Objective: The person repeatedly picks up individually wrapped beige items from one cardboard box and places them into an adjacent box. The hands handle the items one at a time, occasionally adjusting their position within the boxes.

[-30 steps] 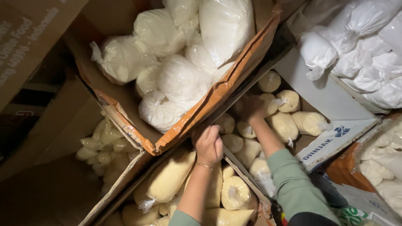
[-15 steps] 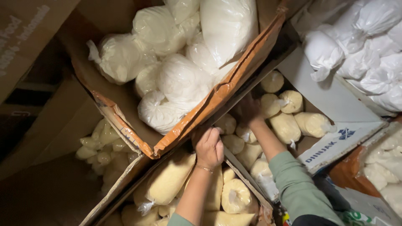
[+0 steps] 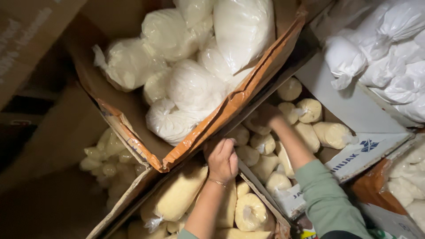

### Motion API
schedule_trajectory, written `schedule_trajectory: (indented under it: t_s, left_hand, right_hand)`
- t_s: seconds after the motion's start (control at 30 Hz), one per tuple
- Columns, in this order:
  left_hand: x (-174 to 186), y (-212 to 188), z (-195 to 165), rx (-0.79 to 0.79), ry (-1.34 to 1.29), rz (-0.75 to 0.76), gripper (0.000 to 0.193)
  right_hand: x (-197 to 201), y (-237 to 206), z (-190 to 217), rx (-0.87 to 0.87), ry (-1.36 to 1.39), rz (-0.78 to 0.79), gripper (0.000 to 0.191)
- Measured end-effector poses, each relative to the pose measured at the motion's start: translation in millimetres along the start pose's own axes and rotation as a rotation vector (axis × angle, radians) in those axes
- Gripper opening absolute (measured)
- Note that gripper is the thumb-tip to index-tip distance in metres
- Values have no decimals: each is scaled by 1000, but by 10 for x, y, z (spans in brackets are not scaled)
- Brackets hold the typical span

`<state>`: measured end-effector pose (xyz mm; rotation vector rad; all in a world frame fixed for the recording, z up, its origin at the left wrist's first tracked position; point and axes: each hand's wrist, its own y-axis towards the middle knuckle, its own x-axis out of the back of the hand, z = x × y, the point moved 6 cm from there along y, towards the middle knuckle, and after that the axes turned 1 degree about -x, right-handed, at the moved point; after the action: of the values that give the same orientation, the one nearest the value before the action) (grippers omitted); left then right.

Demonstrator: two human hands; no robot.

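My left hand (image 3: 222, 160) is curled into a fist against the lower edge of an orange-lined cardboard box (image 3: 201, 132) that is full of white plastic bags (image 3: 190, 84). It rests above a lower box of yellowish bags (image 3: 179, 192). My right hand (image 3: 265, 116) reaches under the same box edge into a neighbouring box of small cream-coloured tied bags (image 3: 305, 130). Its fingers lie in shadow, so whether they hold a bag cannot be told. A green sleeve (image 3: 325, 199) covers the right forearm.
More white bags (image 3: 380, 57) are heaped at the upper right. A white cardboard flap (image 3: 354, 152) borders the cream bags. Small pale bags (image 3: 108, 155) sit in a dim gap at the left, beside brown cardboard walls (image 3: 35, 53).
The view has shifted slightly. My right hand has crept a little further under the box edge; my left hand stays at the same spot.
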<state>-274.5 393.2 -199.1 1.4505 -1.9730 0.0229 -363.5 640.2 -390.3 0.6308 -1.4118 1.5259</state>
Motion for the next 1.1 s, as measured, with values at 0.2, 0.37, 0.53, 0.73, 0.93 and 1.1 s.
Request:
schedule_trajectory:
  t_s: [0.2, 0.37, 0.53, 0.73, 0.93, 1.1]
  left_hand:
    - [-15, -13, -6, 7, 29, -1, 28]
    - [-29, -24, -32, 6, 19, 22, 29]
    - [-36, -23, -27, -21, 39, -25, 30]
    - [-80, -37, 11, 14, 25, 21, 30]
    - [-81, -26, -8, 18, 32, 32, 30]
    - [-65, -13, -38, -36, 48, -10, 31]
  right_hand:
    - [-180, -62, 334, -23, 36, -182, 60]
    - [-134, -142, -2, -65, 74, -53, 63]
    - [236, -453, -956, -358, 277, -207, 65]
    - [93, -653, -946, -523, 371, -246, 69]
    - [215, -787, -649, -523, 409, -314, 72]
    - [63, -853, -512, -434, 310, -136, 75]
